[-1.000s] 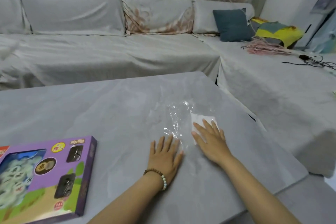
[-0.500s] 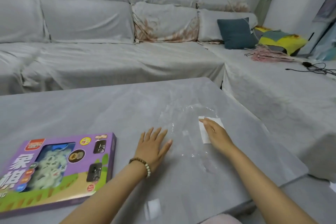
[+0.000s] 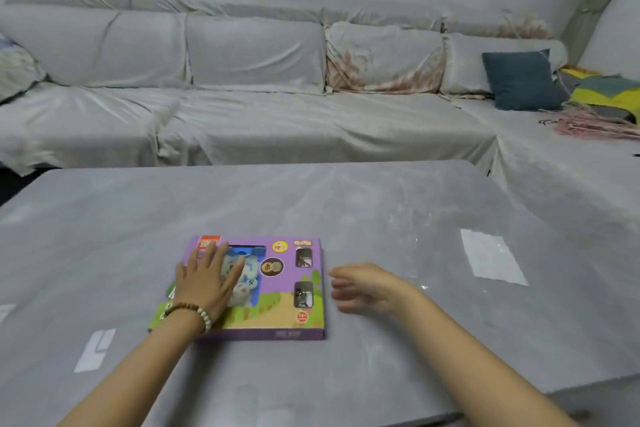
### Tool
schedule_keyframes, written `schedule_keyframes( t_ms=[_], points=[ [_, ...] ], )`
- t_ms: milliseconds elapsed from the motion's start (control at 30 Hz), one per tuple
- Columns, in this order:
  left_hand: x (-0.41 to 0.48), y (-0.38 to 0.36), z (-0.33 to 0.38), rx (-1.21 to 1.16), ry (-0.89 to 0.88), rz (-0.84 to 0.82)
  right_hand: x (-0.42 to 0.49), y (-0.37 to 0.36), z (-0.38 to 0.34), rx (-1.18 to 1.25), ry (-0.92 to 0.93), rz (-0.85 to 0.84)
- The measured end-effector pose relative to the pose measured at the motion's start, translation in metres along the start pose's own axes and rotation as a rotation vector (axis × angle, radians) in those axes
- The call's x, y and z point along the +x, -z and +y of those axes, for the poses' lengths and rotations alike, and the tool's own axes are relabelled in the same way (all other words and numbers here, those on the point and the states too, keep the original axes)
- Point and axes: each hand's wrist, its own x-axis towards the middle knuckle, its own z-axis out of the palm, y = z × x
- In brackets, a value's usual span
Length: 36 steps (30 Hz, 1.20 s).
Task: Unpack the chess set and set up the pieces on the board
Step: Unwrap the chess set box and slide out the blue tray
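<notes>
One purple box (image 3: 277,291) lies under the flat, spread left hand (image 3: 206,282); right hand (image 3: 367,288) hovers loosely uncurled, empty.

Chess box (image 3: 277,291) mid-table (image 3: 346,204), plastic sheet (image 3: 491,258) right, bare surface elsewhere

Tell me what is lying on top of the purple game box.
The left hand lies flat on the purple game box, covering much of its clear window. Pale round pieces show beside the fingers; whatever lies beneath the palm is hidden.
</notes>
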Motion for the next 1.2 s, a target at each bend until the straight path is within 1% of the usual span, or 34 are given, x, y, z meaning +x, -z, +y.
schedule_keyframes(
  t_ms=[67, 100, 267, 400, 567, 700, 833, 933, 1033, 1100, 1200],
  points=[
    [-0.01, 0.004, -0.016, 0.007, 0.027, 0.003, 0.008, -0.013, -0.004, 0.071, -0.088, -0.067],
    [-0.013, 0.004, -0.022, 0.005, 0.034, -0.002, 0.013, -0.017, -0.007, 0.078, -0.121, -0.068],
    [-0.019, 0.001, -0.032, -0.113, 0.037, 0.032, 0.026, -0.025, -0.022, -0.029, -0.261, -0.002],
    [-0.021, 0.006, -0.033, -0.164, 0.049, 0.033, 0.024, -0.029, -0.025, 0.037, -0.291, 0.033],
    [-0.024, 0.009, -0.032, -0.151, 0.06, 0.024, 0.027, -0.032, -0.02, -0.011, -0.278, 0.061],
    [-0.023, 0.01, -0.033, -0.148, 0.068, 0.013, 0.026, -0.032, -0.023, 0.059, -0.24, 0.052],
    [-0.023, 0.01, -0.033, -0.144, 0.088, 0.026, 0.027, -0.039, -0.023, 0.077, -0.166, 0.122],
    [-0.024, 0.009, -0.031, -0.122, 0.095, 0.046, 0.033, -0.046, -0.021, 0.029, -0.113, 0.179],
    [-0.023, 0.007, -0.031, -0.109, 0.099, 0.052, 0.036, -0.047, -0.018, 0.091, -0.041, 0.239],
    [-0.023, 0.005, -0.031, -0.102, 0.101, 0.056, 0.032, -0.045, -0.018, 0.154, -0.029, 0.213],
    [-0.023, 0.005, -0.03, -0.113, 0.103, 0.052, 0.027, -0.036, -0.018, 0.222, -0.064, 0.152]
  ],
)
